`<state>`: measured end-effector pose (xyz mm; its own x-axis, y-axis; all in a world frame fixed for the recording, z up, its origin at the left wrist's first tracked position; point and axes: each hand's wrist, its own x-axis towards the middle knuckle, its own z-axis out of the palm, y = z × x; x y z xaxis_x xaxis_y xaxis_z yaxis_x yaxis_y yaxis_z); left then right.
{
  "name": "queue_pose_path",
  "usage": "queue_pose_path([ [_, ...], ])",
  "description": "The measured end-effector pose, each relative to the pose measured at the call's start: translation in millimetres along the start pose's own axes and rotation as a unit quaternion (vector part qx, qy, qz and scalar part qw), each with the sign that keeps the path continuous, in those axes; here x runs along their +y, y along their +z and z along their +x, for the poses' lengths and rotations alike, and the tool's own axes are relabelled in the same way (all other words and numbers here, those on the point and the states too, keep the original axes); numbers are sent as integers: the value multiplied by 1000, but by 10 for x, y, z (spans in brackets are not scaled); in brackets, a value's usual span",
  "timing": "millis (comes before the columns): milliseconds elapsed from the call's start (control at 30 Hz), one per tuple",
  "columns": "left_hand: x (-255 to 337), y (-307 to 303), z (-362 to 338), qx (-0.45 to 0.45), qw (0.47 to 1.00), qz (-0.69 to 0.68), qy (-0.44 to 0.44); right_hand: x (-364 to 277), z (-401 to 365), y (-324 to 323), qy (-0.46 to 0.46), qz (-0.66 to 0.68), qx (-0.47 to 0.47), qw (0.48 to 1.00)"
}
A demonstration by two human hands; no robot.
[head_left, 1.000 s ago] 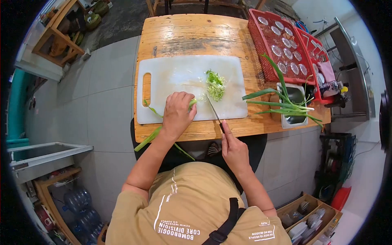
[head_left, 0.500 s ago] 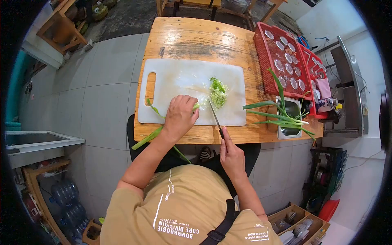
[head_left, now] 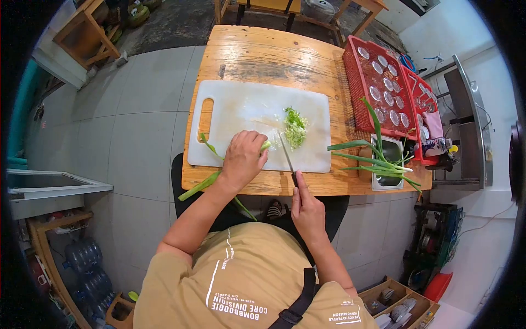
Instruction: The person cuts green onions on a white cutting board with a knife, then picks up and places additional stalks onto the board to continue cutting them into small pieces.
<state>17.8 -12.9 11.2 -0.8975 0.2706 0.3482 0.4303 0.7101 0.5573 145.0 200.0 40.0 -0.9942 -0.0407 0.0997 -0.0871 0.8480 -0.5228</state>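
My left hand (head_left: 245, 157) is wrapped round a bunch of green onions (head_left: 201, 185) on the white cutting board (head_left: 230, 104); their cut ends stick out by my fingertips and the green leaves trail over the table's front edge. My right hand (head_left: 308, 210) grips the black handle of a knife (head_left: 286, 153), its blade pointing away from me over the board, just right of the onion ends. A small heap of chopped green onion (head_left: 295, 129) lies on the board right of the blade.
More green onions (head_left: 378, 159) lie across a metal container (head_left: 390, 148) at the wooden table's (head_left: 263, 49) right end. Behind them stands a red crate (head_left: 364, 82) of upturned glasses, with a second red basket (head_left: 419, 90) beside it. A metal shelf (head_left: 471, 120) is at the right.
The knife blade has shifted slightly left, closer to the onion ends, with my right hand. My left hand stays closed on the onions. The whole view has moved slightly.
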Motion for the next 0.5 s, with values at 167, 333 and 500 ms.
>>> queue_pose_path([
  [167, -23, 31, 2, 14, 1000, -4, 11, -3, 6, 10, 0, -3, 4, 1000],
  [333, -37, 35, -19, 25, 999, 5, 22, -44, -39, 28, -16, 20, 14, 1000],
  [500, -48, 24, -37, 18, 1000, 3, 7, -113, -44, 18, 2, 35, -1, 999],
])
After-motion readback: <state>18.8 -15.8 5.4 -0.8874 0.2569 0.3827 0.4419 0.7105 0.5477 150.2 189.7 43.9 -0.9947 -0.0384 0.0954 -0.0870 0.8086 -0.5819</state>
